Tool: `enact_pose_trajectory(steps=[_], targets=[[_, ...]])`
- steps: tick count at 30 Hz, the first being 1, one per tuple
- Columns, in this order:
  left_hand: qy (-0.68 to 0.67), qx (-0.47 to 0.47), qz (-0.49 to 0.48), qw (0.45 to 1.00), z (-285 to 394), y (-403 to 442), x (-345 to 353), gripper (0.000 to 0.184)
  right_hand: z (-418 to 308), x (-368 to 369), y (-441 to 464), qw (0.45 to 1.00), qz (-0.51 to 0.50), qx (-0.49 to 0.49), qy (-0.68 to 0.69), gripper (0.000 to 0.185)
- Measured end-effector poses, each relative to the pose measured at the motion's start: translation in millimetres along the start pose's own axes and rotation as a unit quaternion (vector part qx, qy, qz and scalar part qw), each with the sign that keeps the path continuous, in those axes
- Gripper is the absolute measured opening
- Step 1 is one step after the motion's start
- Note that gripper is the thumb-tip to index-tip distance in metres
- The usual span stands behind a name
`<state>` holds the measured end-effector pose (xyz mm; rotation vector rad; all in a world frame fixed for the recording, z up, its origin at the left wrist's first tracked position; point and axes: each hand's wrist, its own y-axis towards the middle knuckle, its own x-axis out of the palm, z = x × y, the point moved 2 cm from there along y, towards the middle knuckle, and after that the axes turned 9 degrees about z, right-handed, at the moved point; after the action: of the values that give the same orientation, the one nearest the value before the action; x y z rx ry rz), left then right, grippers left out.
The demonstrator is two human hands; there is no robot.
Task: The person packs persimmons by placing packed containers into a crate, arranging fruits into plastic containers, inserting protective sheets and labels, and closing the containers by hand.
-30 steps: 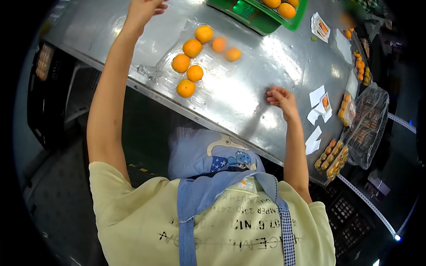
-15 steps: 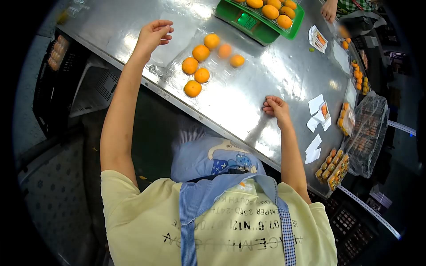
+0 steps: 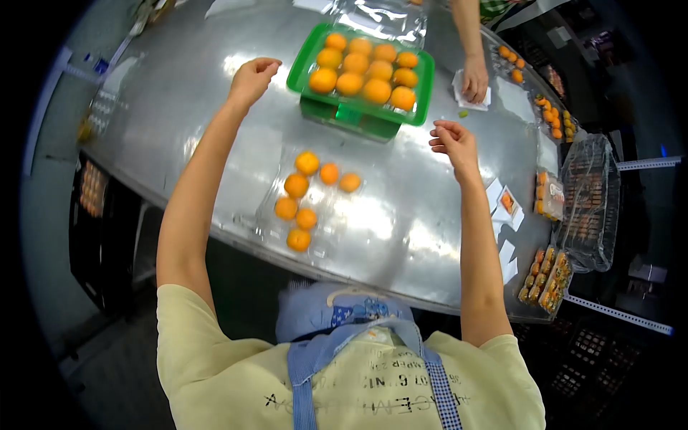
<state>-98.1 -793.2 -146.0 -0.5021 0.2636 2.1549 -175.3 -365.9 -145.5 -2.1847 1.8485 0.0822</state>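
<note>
My left hand [image 3: 254, 80] is raised to the left of a green scale [image 3: 297, 70], its fingers loosely bent and nothing visible in it. My right hand [image 3: 456, 147] hovers past the scale's lower right corner, open and holding nothing, fingers slightly apart. On the scale sits a clear plastic box filled with rows of oranges [image 3: 355, 63], its clear lid [image 3: 383, 21] folded back beyond. Nearer to me, another clear tray [image 3: 269, 208] lies on the metal table with several oranges [image 3: 296, 185] in it. The scale's green display [image 3: 347, 113] is blurred.
At the upper right, another person's hand [image 3: 474, 80] rests on white paper [image 3: 459, 92]. A small green item [image 3: 463, 113] lies near it. Printed cards [image 3: 507, 204], packed fruit boxes [image 3: 548, 276] and a plastic-wrapped crate [image 3: 588, 204] line the right side of the metal table [image 3: 179, 143].
The view has shifted, bringing the whole scale into sight. My right hand has moved forward from the near table area to beside the scale; my left hand has come closer to the scale's left side.
</note>
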Motion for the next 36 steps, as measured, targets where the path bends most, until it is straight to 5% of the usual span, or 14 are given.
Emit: enact_pose_trajectory(steps=[2,6,14,17,21,24,27,36], targets=[[0.0,0.082,0.014,0.997,-4.5,42.0,24.8,0.026,-6.0,11.1,21.6,1.0,0.012,-0.023,-0.004,0.024],[0.104,0.081,0.037,0.991,11.4,102.2,67.6,0.036,-6.4,30.8,46.7,0.994,0.008,-0.002,-0.112,0.027],[0.222,0.066,-0.009,0.973,-1.8,207.8,144.4,0.05,-31.5,43.7,52.3,0.982,-0.088,0.15,-0.066,0.037],[0.24,0.115,0.004,0.964,17.5,203.7,144.9,0.044,-32.1,42.5,53.3,0.981,-0.082,0.173,-0.029,0.028],[0.035,0.189,0.029,0.981,36.8,191.1,142.8,0.022,-27.9,44.7,51.1,0.981,-0.059,0.176,0.059,0.017],[-0.07,0.061,-0.005,0.996,88.3,150.1,129.4,0.015,-29.3,49.9,50.9,0.978,-0.048,0.178,0.1,0.013],[-0.031,0.116,-0.008,0.993,110.9,141.5,119.0,0.013,-36.0,50.7,45.5,0.977,-0.036,0.174,0.116,0.011],[-0.114,0.094,-0.054,0.988,166.9,35.9,88.5,0.014,-56.5,-31.6,-50.3,0.978,-0.037,0.137,0.155,0.01]])
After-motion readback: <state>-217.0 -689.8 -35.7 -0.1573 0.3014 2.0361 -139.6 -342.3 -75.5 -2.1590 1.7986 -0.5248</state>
